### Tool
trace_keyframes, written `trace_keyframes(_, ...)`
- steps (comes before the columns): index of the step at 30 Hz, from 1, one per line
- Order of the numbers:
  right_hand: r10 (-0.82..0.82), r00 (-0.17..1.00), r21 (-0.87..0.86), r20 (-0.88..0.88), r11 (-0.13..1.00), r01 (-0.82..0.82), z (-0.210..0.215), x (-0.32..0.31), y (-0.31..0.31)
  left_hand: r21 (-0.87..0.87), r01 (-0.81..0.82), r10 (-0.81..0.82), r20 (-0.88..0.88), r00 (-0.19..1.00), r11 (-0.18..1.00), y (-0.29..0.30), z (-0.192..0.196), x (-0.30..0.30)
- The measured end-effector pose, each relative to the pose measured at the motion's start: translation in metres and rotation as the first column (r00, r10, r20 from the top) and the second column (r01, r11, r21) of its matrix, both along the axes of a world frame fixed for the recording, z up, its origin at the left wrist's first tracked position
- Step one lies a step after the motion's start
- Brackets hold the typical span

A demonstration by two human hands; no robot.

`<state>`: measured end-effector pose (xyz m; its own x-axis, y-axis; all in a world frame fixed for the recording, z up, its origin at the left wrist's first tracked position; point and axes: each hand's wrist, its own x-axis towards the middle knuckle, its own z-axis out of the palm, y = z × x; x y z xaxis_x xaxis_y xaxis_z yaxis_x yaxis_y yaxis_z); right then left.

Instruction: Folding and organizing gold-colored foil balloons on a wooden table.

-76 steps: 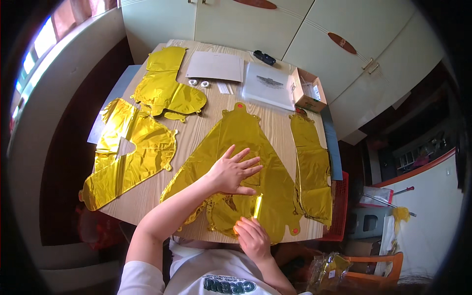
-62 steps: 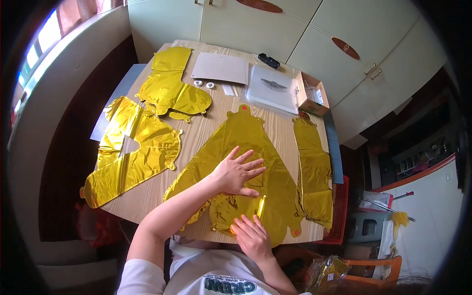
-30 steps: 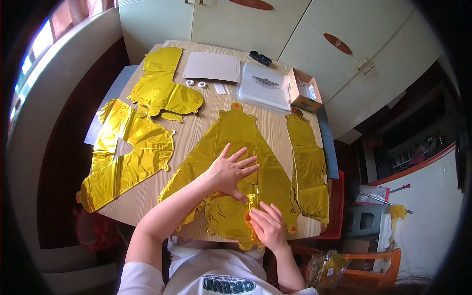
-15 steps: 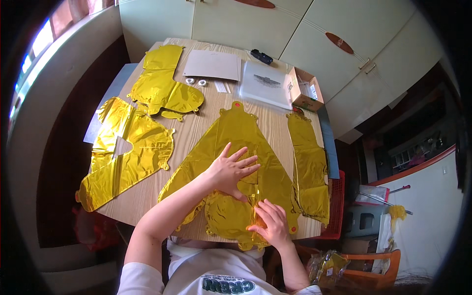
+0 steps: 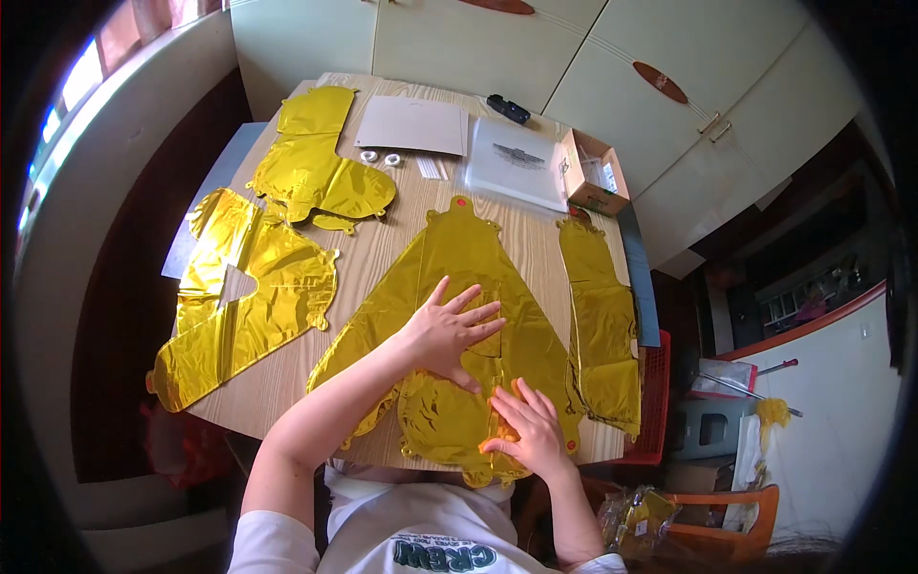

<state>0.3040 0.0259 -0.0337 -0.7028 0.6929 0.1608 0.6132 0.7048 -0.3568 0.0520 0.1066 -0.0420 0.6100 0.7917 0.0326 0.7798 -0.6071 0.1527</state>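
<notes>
A flat, uninflated gold foil balloon (image 5: 463, 251) of roughly triangular shape lies on the table in front of me. My left hand (image 5: 453, 330) rests on its middle, fingers spread wide, palm down. Close to the front edge, my right hand (image 5: 524, 430) presses flat on the foil with its fingers stretched out, beside a crease that runs toward me. Orange reflections show on the foil around those fingers. Below my left hand, the foil's lower part (image 5: 442, 416) is wrinkled and looks folded over. Neither hand grips anything.
More flat gold balloons lie at the left (image 5: 277, 292), far left (image 5: 320, 158) and right (image 5: 601, 325). Toward the back are grey-white sheets (image 5: 413, 124), two white tape rolls (image 5: 393, 160), white strips (image 5: 432, 169), clear plastic bags (image 5: 516, 163), a cardboard box (image 5: 595, 172) and a black object (image 5: 508, 109).
My right hand has shifted very slightly away from me along the foil, its fingers a little more spread. My left hand stays in place.
</notes>
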Motion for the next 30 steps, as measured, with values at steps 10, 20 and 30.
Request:
trace_keyframes(10,0.088,0.957,-0.059,0.275,0.995,-0.074,0.009,-0.004,0.02,-0.015,-0.007,0.006,-0.009,1.0,1.0,-0.002,0.002,0.002)
trace_keyframes(20,0.088,0.914,-0.061,0.397,0.996,-0.069,0.013,-0.006,0.018,-0.003,0.109,-0.109,-0.126,0.986,0.994,0.004,0.011,0.004)
trace_keyframes(30,0.089,0.899,-0.086,0.429,0.995,-0.057,0.016,-0.008,0.018,-0.032,0.094,-0.096,-0.067,0.993,0.995,0.001,0.002,0.004)
